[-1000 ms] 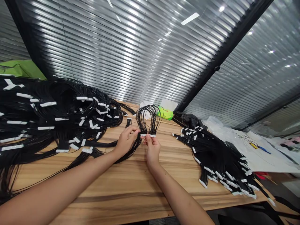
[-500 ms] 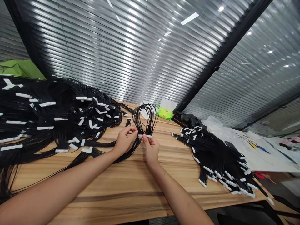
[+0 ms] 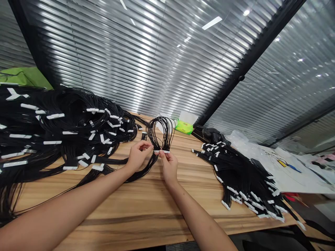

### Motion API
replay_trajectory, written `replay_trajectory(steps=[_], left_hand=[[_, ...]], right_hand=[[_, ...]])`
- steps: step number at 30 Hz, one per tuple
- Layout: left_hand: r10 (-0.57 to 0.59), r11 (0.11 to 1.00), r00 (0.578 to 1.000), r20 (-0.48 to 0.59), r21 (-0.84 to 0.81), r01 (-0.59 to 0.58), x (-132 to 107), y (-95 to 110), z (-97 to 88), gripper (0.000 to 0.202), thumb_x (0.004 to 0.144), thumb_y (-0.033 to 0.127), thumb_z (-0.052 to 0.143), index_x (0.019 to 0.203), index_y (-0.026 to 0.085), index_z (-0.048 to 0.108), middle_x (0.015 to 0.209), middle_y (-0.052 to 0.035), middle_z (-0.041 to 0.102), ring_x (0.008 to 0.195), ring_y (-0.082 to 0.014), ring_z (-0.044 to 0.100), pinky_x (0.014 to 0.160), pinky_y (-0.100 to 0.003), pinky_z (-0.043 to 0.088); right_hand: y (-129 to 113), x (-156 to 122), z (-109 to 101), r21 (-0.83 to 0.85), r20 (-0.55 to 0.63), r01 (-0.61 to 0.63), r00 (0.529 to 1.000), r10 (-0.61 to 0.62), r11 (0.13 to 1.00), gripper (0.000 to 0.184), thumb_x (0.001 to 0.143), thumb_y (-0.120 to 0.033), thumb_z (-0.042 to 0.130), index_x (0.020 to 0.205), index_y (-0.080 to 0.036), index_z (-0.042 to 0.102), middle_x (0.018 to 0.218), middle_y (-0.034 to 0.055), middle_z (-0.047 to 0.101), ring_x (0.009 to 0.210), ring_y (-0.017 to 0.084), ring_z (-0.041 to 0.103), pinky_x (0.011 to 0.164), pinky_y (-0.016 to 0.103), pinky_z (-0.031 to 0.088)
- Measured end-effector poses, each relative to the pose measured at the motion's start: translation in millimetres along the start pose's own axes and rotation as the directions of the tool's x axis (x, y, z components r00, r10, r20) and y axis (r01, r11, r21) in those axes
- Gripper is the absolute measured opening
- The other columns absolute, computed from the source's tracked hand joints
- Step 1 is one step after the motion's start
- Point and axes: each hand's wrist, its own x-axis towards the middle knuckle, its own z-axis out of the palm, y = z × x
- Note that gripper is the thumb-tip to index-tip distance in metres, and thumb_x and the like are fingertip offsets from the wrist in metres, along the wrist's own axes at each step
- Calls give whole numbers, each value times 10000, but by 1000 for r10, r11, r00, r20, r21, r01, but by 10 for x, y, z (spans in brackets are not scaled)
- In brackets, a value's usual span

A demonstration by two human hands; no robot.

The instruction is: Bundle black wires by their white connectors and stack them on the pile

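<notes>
A wire harness (image 3: 169, 134) of thin black wires with a long white connector (image 3: 164, 151) is looped up in front of me, above the table. My right hand (image 3: 169, 167) pinches the white connector from below, thumb on its face. On the other side my left hand (image 3: 140, 153) has its thumb and fingertips closed on the black wires at the connector's left end; exactly which wires is too small to tell. The wires run back under my left hand toward the large pile of harnesses (image 3: 70, 122) at the left.
A second heap of black harnesses with white connectors (image 3: 243, 177) lies on the right of the wooden table (image 3: 146, 216). A green tissue pack (image 3: 184, 126) stands at the back against the blinds. Clear plastic bags (image 3: 240, 139) and yellow-blue pliers (image 3: 290, 165) lie farther right.
The looped wires have shifted slightly to the left. Both hands keep nearly the same place and hold on the harness; the view has moved a little.
</notes>
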Motion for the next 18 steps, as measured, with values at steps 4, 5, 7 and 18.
replay_trajectory(steps=[4,5,7,18], left_hand=[[-65,991,995,77,-109,73,36,-18,10,113,659,286,648,660,187,595,693,-7,594,727,-169,534,725,-274,435],[-65,989,992,105,-127,79,43,-23,12,115,667,292,624,652,188,578,691,-8,584,735,-171,532,731,-275,434],[-71,981,986,151,-168,96,53,-34,15,127,686,305,576,647,187,550,707,-17,578,751,-173,530,726,-273,432],[-80,956,996,-27,-284,69,117,-67,-41,397,777,387,555,482,205,361,506,24,415,637,-139,509,732,-274,440]], right_hand=[[-2,13,16,25,-24,-30,999,30,999,271,756,-421,649,763,-154,697,756,68,723,758,190,630,773,330,468],[6,22,17,38,-39,-42,998,44,998,283,747,-431,653,760,-153,697,741,67,720,736,185,622,752,324,468],[36,52,7,70,-73,-68,995,73,995,309,730,-452,659,755,-146,695,717,63,711,686,167,598,707,305,463],[123,216,-136,254,-270,-129,942,198,959,335,690,-450,690,808,-138,666,777,63,716,609,111,523,622,252,424]])
